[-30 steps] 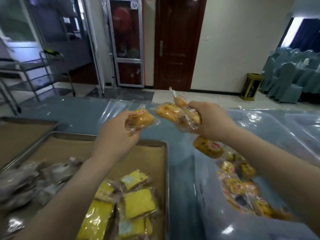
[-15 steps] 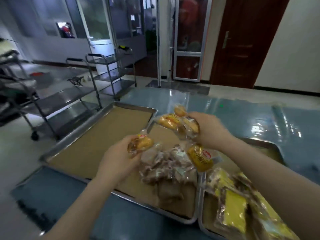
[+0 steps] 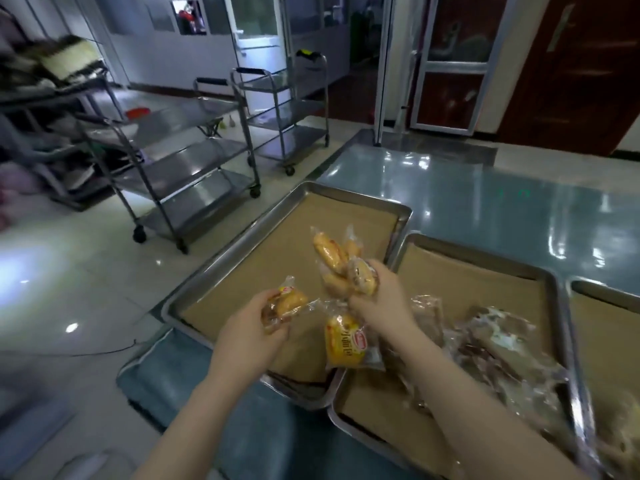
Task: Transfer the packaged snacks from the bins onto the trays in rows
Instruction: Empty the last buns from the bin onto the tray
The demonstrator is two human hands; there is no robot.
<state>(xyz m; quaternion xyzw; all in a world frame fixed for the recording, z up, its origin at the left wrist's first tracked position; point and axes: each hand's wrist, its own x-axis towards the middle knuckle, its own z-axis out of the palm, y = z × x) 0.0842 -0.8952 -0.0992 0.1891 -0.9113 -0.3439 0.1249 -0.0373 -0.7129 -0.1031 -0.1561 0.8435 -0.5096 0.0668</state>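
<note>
A long table [image 3: 485, 202] under a glossy blue-grey cover carries three paper-lined metal trays side by side — the left tray [image 3: 214, 258] by its near corner, the middle tray [image 3: 485, 258] just beside it, the third tray [image 3: 602, 289] cut off at right.

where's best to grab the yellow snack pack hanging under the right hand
Pinch across its bulging middle, coming from the left. The yellow snack pack seems to hang by its top wrapper edge from the right hand, and its left side is unobstructed.

The left tray [image 3: 277, 258] sits just beside the middle tray [image 3: 464, 282] on the worktop [image 3: 485, 195]. Wrapped snacks [image 3: 491, 341] lie in the middle tray. Trolleys [image 3: 187, 157] stand on the floor [image 3: 86, 271] behind, to the left.
</note>
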